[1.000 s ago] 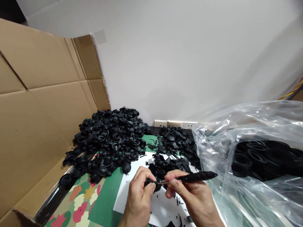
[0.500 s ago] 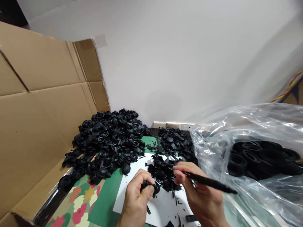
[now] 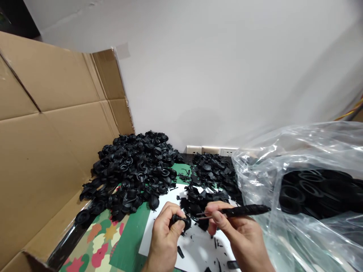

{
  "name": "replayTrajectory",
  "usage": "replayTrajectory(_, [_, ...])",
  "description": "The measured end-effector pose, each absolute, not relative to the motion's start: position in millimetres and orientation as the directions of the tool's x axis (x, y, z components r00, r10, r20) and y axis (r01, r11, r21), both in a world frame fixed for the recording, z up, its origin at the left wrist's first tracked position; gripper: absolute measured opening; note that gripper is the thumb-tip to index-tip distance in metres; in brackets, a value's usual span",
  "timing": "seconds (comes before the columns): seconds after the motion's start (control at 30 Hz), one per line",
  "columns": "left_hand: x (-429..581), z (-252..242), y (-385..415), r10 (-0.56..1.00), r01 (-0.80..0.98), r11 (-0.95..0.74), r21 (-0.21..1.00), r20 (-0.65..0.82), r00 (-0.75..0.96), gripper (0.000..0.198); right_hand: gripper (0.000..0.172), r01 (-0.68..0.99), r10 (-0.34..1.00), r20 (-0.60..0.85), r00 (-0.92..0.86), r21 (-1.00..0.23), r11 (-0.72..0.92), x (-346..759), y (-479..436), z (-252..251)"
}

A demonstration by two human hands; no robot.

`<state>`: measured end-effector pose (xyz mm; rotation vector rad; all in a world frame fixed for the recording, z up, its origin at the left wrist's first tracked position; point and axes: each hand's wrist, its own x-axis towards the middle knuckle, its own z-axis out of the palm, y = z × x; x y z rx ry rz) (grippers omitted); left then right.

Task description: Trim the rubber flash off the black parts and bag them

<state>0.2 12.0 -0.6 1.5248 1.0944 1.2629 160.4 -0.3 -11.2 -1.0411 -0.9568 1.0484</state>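
Observation:
My left hand (image 3: 166, 234) is closed around a small black rubber part (image 3: 185, 223), thumb and forefinger pinching its rim. In my right hand (image 3: 238, 230) is a pair of tweezers (image 3: 246, 210) with a black-wrapped handle. Its thin metal tips point left, close to the rubber part; whether they touch it I cannot tell. Below both hands lies a white sheet (image 3: 195, 251) strewn with black scraps (image 3: 217, 243). Just behind them rises a heap of black trimmings (image 3: 212, 170).
A large pile of ribbed black rubber parts (image 3: 136, 166) fills the back left, beside a cardboard wall (image 3: 56, 143). On the right, a clear plastic bag (image 3: 255, 177) holds black rings (image 3: 314, 189). Wall sockets (image 3: 194, 150) sit behind the heaps. A green board (image 3: 129, 238) lies under the sheet.
My right hand has turned the tweezers so their tips now point at the rubber part, and the handle lies flatter. My left hand keeps its grip. The view has shifted slightly.

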Motion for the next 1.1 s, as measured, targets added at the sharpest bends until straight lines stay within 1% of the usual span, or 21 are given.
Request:
replayTrajectory(0.1, [0,-2,11,0.956,0.131,-0.285,0.95,0.272,0.109,0.011,0.024,-0.275,0.969,0.136,0.205,-0.943,0.19,157,-2,-8])
replayTrajectory(0.17, [1,-2,11,0.951,0.143,-0.302,0.943,0.287,0.115,0.012,0.022,-0.288,0.97,0.152,0.192,-0.936,0.204,155,-3,-7])
replayTrajectory(0.27, [0,-2,10,0.949,0.154,-0.308,0.939,0.292,0.116,0.013,0.018,-0.27,0.97,0.189,0.155,-0.936,0.225,153,-4,-9])
replayTrajectory(0.37, [0,-3,10,0.952,0.166,-0.299,0.94,0.283,0.112,0.013,0.017,-0.248,0.967,0.233,0.102,-0.936,0.251,155,-3,-11])
replayTrajectory(0.57, [-1,-7,12,0.967,0.166,-0.249,0.954,0.236,0.096,0.01,0.015,-0.204,0.961,0.26,0.092,-0.94,0.273,157,0,-13])
replayTrajectory(0.87, [1,-9,11,0.984,0.167,-0.153,0.974,0.134,0.117,0.015,0.014,-0.241,0.963,0.253,0.087,-0.933,0.267,156,0,-20])
replayTrajectory(1.1, [3,-10,8,0.984,0.222,-0.16,0.962,0.136,0.118,0.014,0.017,-0.251,0.973,0.213,0.091,-0.94,0.229,149,-1,-17])
